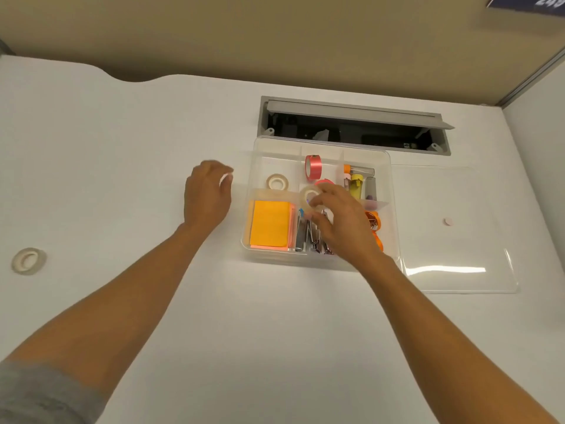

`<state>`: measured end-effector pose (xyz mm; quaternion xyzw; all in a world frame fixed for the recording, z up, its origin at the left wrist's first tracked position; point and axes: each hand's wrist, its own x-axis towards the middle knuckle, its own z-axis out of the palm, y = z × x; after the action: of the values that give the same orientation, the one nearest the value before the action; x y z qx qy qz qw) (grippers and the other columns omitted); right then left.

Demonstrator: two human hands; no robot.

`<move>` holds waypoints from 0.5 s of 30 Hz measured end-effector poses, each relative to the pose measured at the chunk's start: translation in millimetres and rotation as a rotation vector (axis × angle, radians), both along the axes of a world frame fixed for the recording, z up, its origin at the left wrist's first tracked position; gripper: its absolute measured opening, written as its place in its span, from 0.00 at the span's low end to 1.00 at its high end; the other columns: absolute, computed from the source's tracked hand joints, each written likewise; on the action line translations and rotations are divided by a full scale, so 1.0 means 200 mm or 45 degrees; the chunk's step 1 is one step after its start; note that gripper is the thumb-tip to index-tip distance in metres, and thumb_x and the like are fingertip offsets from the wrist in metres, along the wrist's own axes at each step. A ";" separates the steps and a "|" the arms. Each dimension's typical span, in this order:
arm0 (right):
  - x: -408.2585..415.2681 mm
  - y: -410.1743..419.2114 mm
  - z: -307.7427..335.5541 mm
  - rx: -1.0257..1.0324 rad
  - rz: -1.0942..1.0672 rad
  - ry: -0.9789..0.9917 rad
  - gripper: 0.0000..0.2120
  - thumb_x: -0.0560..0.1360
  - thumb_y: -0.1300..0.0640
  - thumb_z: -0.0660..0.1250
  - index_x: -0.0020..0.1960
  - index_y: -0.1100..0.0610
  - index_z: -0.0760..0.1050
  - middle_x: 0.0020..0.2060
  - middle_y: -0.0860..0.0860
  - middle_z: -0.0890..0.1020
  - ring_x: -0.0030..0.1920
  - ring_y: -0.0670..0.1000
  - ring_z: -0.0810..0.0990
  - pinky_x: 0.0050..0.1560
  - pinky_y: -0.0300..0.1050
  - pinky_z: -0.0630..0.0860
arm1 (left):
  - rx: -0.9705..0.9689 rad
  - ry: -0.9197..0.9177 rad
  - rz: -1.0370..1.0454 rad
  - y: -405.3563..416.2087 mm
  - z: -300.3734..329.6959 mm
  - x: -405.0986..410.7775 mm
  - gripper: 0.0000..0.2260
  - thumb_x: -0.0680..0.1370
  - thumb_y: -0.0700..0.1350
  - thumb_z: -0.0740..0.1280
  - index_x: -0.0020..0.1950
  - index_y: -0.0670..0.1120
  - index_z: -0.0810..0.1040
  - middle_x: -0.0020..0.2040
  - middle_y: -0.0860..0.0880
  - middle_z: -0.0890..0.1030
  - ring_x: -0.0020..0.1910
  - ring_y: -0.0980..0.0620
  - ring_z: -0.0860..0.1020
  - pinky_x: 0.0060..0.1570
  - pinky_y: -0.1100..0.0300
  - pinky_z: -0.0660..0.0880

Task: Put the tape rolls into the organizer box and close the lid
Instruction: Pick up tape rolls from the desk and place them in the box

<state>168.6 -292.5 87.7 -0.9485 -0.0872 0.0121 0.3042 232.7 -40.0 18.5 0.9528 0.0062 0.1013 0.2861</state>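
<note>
The clear organizer box point(393, 191) stands open on the white desk. My right hand point(342, 221) is over its middle, holding a whitish tape roll point(309, 195) above the compartments. One whitish tape roll point(277, 182) lies in the back left compartment. A pink roll point(313, 167) stands on edge in the back middle one, with another pink roll point(324, 181) partly hidden behind my fingers. My left hand point(208, 197) hovers just left of the box, pinching a small white tape roll point(227, 177). Another whitish roll point(29, 260) lies far left on the desk. The clear lid point(452, 240) lies flat right of the box.
Orange sticky notes point(270, 226), metal clips point(305, 237), orange binder clips point(374, 221) and markers point(356, 182) fill other compartments. An open cable hatch point(351, 130) sits in the desk behind the box. A small pink disc point(448, 221) shows at the lid.
</note>
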 end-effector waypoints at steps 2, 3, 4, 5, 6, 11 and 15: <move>0.10 0.04 0.02 -0.055 0.029 0.059 0.10 0.76 0.56 0.67 0.55 0.58 0.78 0.65 0.53 0.74 0.66 0.52 0.69 0.61 0.39 0.58 | 0.087 0.095 -0.042 0.05 -0.11 -0.10 0.12 0.79 0.45 0.63 0.58 0.42 0.80 0.61 0.41 0.78 0.60 0.40 0.75 0.60 0.48 0.70; 0.16 0.06 0.03 -0.079 0.046 0.096 0.10 0.76 0.55 0.67 0.56 0.57 0.78 0.66 0.53 0.74 0.66 0.52 0.68 0.62 0.39 0.58 | 0.123 0.140 -0.080 0.07 -0.16 -0.15 0.14 0.79 0.47 0.62 0.60 0.42 0.80 0.63 0.41 0.78 0.62 0.39 0.74 0.63 0.47 0.70; 0.21 0.08 0.03 -0.104 0.072 0.120 0.11 0.76 0.56 0.67 0.57 0.57 0.78 0.66 0.53 0.73 0.67 0.52 0.68 0.63 0.40 0.58 | 0.152 0.169 -0.123 0.08 -0.21 -0.20 0.17 0.79 0.49 0.60 0.62 0.41 0.78 0.65 0.40 0.77 0.65 0.39 0.73 0.65 0.46 0.69; 0.26 0.09 0.02 -0.121 0.100 0.137 0.11 0.76 0.56 0.67 0.57 0.56 0.77 0.66 0.53 0.73 0.66 0.52 0.68 0.62 0.39 0.59 | 0.180 0.184 -0.165 0.08 -0.25 -0.25 0.19 0.79 0.51 0.58 0.65 0.41 0.76 0.67 0.40 0.75 0.68 0.39 0.71 0.67 0.45 0.67; 0.30 0.11 0.02 -0.120 0.115 0.154 0.12 0.75 0.56 0.68 0.58 0.55 0.76 0.65 0.53 0.73 0.64 0.51 0.69 0.59 0.38 0.61 | 0.208 0.191 -0.196 0.08 -0.27 -0.29 0.21 0.80 0.52 0.56 0.68 0.42 0.74 0.70 0.41 0.72 0.71 0.40 0.68 0.70 0.44 0.63; 0.48 0.16 -0.04 -0.217 0.195 0.244 0.30 0.73 0.62 0.71 0.71 0.53 0.64 0.68 0.54 0.70 0.66 0.55 0.68 0.62 0.46 0.66 | 0.323 0.164 -0.209 0.06 -0.30 -0.35 0.22 0.82 0.51 0.53 0.73 0.45 0.67 0.75 0.44 0.66 0.76 0.45 0.60 0.75 0.47 0.53; 0.60 0.19 -0.08 -0.444 0.403 0.229 0.31 0.72 0.62 0.71 0.72 0.53 0.65 0.65 0.55 0.72 0.64 0.57 0.70 0.61 0.50 0.68 | 0.330 0.161 -0.214 0.06 -0.31 -0.34 0.22 0.82 0.52 0.53 0.73 0.45 0.67 0.75 0.44 0.66 0.76 0.46 0.60 0.75 0.47 0.53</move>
<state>287.8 -253.6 72.3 -0.9563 -0.2039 0.1588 0.1367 163.9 -27.5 -43.1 0.9834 -0.0686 0.0169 0.1672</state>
